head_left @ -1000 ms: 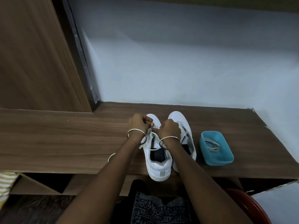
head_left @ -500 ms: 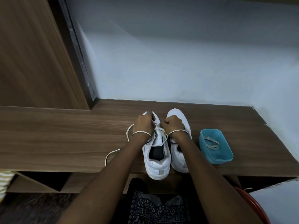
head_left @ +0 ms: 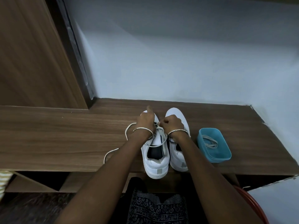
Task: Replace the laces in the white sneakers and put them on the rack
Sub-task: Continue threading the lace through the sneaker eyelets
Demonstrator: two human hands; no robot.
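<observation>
Two white sneakers stand side by side on the wooden shelf top (head_left: 64, 143), toes pointing away from me. My left hand (head_left: 145, 121) is over the front of the left sneaker (head_left: 156, 164) and grips its white lace (head_left: 127, 135), which loops out to the left and trails across the wood. My right hand (head_left: 172, 124) is curled over the eyelets between the shoes and pinches the same lace near the tongue. The right sneaker (head_left: 177, 160) lies partly under my right wrist.
A blue plastic tub (head_left: 215, 157) with a coiled lace (head_left: 209, 143) inside sits right of the shoes. A wooden panel rises at the left and a pale wall runs behind. A red rounded rim (head_left: 254, 206) shows at the bottom right. The shelf's front edge is just under the heels.
Both hands have moved forward toward the toes of the left sneaker, and the lace has been pulled out into a longer loop and tail to the left.
</observation>
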